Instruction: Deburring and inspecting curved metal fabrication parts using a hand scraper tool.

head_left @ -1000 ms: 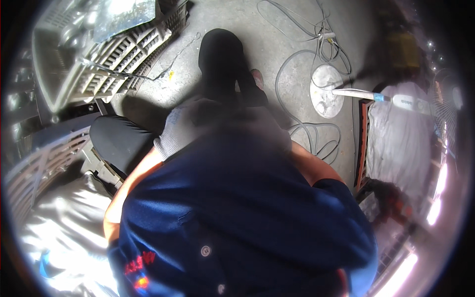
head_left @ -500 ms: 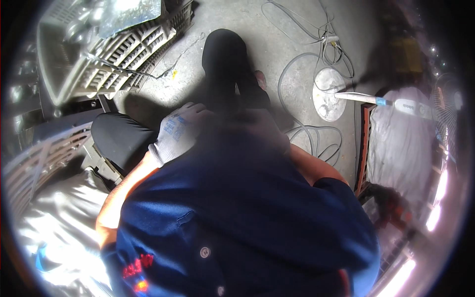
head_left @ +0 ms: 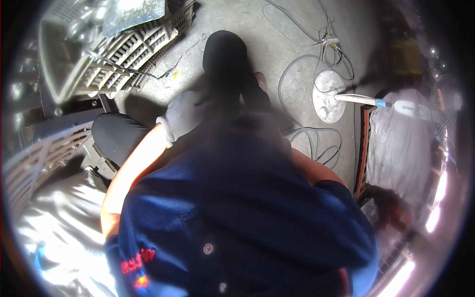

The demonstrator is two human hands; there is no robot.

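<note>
My left hand [head_left: 182, 118], in a grey knit glove, is in front of my belly, close to my dark trouser leg [head_left: 225, 59]. Its fingers run into deep shadow, and whatever they touch is hidden. Across from it, my right hand [head_left: 272, 129] also wears a grey glove and is dim and blurred. Its fingers cannot be made out. My navy shirt [head_left: 247, 208] fills the lower middle of the view.
A grey plastic crate [head_left: 123, 59] with a metal sheet [head_left: 133, 15] stands at the far left. At right are a fan's round white base [head_left: 327, 96], loose cables [head_left: 309, 55] and a white cloth-like bundle [head_left: 401, 143]. A slatted basket [head_left: 42, 158] is at left.
My left hand has turned, so the blue print on its back no longer shows, and its wrist has shifted slightly up and right. The right hand looks nearly unmoved.
</note>
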